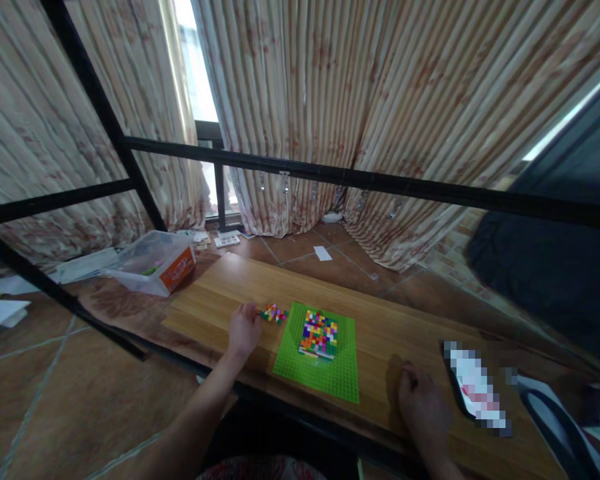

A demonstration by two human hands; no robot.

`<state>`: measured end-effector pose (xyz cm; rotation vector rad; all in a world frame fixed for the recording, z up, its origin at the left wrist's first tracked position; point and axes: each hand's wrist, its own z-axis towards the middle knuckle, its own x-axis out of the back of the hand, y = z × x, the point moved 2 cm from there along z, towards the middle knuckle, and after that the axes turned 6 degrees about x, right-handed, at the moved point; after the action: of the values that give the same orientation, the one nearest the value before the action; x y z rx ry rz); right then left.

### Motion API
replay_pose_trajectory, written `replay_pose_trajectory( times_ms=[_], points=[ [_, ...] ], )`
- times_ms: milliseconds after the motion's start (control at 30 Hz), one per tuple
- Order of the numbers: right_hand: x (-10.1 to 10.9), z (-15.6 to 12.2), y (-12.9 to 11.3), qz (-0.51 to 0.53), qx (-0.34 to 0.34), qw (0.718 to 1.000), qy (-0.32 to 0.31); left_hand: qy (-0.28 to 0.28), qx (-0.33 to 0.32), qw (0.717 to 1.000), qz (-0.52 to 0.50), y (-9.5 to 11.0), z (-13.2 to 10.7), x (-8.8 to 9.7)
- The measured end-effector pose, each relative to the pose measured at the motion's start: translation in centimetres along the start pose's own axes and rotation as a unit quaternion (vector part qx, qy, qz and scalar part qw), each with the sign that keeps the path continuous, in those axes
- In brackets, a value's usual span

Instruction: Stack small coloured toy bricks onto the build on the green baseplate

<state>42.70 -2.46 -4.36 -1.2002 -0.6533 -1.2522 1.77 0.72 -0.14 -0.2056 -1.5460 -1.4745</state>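
My left hand (245,328) is at the left edge of a small heap of colourful toy bricks (274,313), its fingers curled together at the bricks. Whether a brick is between those fingertips is too small to tell. Right of the heap lies a green studded baseplate (340,383). A block of multicoloured bricks (320,333) sits on it, in rows, with a longer pale strip along its near side. My right hand (423,403) rests on the wooden table to the right of the baseplate, fingers curled in, with no object visible in it.
A phone-like object with a blurred screen (475,387) lies right of my right hand on the table (380,320). Beyond the table's left end stands a clear plastic bin (153,263) with an orange label. Black metal bars (330,175) cross in front of the curtains.
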Motion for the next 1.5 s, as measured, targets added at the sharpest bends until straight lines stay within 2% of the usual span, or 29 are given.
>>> replay_pose_trajectory(
  times_ms=[100,200,333,467,567,700,833,933,1067,1167,1333,1500],
  points=[
    [-0.1,0.0,0.1,-0.008,-0.005,1.0,-0.009,-0.016,-0.023,0.997,0.068,-1.1,0.1,0.4],
    [-0.1,0.1,0.1,-0.006,0.005,1.0,-0.003,-0.027,-0.044,0.993,0.102,-0.9,0.1,0.2],
    [-0.1,0.0,0.0,-0.005,0.006,1.0,0.005,-0.029,-0.066,0.993,0.094,-0.7,0.2,0.2],
    [0.0,0.0,-0.3,0.01,0.008,1.0,0.021,-0.018,-0.05,0.997,0.051,-0.3,-0.3,0.9],
    [0.2,0.0,-0.5,0.022,0.007,0.999,0.028,-0.058,-0.064,0.996,0.008,1.2,-1.2,1.0],
    [0.3,0.1,-0.7,0.02,0.001,0.999,0.028,-0.138,-0.119,0.982,-0.043,4.7,-2.4,0.3],
    [0.5,0.1,-0.8,0.021,-0.004,0.999,0.024,-0.17,-0.176,0.97,0.018,8.1,-2.5,-0.4],
    [0.5,0.0,-0.9,0.019,-0.016,1.0,0.018,-0.198,-0.195,0.956,0.091,9.7,-2.2,-0.6],
    [0.4,0.0,-0.9,0.013,-0.02,1.0,0.012,-0.246,-0.191,0.934,0.173,10.7,-1.7,-0.7],
    [0.5,0.0,-0.9,0.019,-0.015,1.0,0.02,-0.261,-0.176,0.93,0.189,11.3,-1.3,-0.6],
    [0.5,0.1,-0.9,0.025,-0.016,0.999,0.025,-0.257,-0.161,0.941,0.149,11.7,-0.8,-0.9],
    [0.5,0.0,-1.0,0.027,-0.01,0.999,0.023,-0.227,-0.157,0.959,0.06,10.9,-0.8,-1.5]
  ],
)
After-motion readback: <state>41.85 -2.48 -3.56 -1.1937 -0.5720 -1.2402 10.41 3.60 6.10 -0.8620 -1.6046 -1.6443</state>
